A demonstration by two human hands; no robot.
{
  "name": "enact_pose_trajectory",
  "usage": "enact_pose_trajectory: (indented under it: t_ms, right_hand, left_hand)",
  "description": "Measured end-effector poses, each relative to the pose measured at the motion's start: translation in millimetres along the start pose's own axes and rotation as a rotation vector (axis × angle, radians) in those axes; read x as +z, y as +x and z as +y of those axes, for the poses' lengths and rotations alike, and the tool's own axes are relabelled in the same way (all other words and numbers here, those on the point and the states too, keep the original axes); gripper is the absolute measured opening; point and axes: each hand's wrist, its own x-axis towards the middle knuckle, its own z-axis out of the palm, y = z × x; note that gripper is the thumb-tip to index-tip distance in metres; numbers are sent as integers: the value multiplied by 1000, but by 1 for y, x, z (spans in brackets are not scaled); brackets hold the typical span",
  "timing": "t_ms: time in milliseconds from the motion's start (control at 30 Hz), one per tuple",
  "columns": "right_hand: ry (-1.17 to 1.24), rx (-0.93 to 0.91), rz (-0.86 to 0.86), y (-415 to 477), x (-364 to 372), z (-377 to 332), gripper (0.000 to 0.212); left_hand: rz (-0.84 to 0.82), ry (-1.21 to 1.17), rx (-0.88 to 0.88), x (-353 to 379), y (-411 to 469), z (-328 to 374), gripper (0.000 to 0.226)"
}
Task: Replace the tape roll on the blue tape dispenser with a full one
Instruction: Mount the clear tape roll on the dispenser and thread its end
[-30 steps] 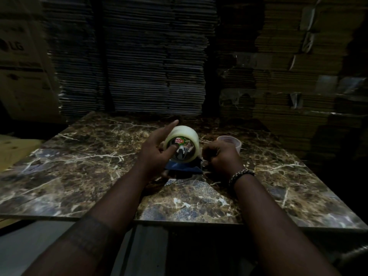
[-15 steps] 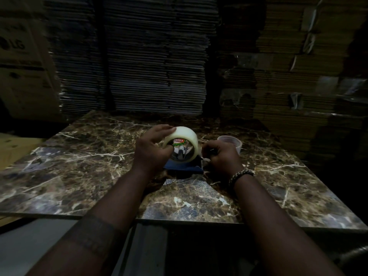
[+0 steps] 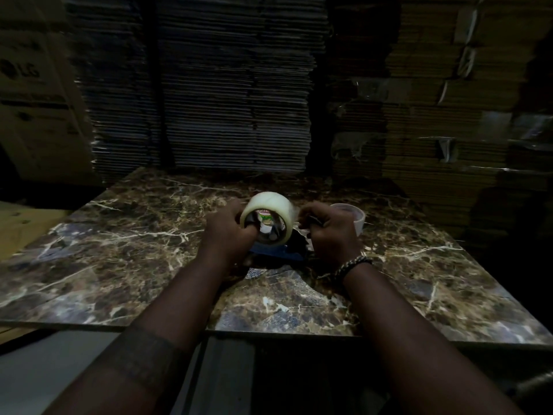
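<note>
A full roll of clear tape (image 3: 269, 205) stands upright on the blue tape dispenser (image 3: 279, 253) in the middle of the marble table (image 3: 119, 250). My left hand (image 3: 227, 232) grips the roll from its left side, fingers curled into the core. My right hand (image 3: 329, 232) is closed around the dispenser's right end, where a dark part shows between the fingers. Most of the dispenser is hidden under the roll and both hands. A thin, almost used-up tape ring (image 3: 350, 215) lies just behind my right hand.
Tall stacks of flattened cardboard (image 3: 227, 85) rise right behind the table's far edge. A brown carton (image 3: 33, 85) stands at the left. The table's near edge (image 3: 269, 332) runs across under my forearms.
My left hand has gone from resting an outstretched finger on the roll to gripping it with fingers in the core. The roll has tipped and sits slightly higher. The right hand stays put.
</note>
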Motion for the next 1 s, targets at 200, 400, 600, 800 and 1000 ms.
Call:
enact_pose_trajectory:
  t_ms: [200, 400, 600, 800, 1000]
  right_hand:
    - [8, 6, -51, 0, -1, -6, 31]
    - [-31, 29, -132, -4, -7, -5, 15]
    - [-78, 90, -172, -1, -11, -1, 26]
    - [-335, 215, -331, 0, -16, 11, 37]
    - [-392, 235, -349, 2, -17, 15, 25]
  left_hand:
    - [-41, 5, 0, 3, 0, 2, 51]
    - [-132, -67, 371, 3, -3, 6, 84]
    - [-81, -20, 425, 3, -2, 6, 76]
    - [-85, -25, 431, 0, -3, 8, 77]
    - [13, 10, 454, 1, -2, 9, 66]
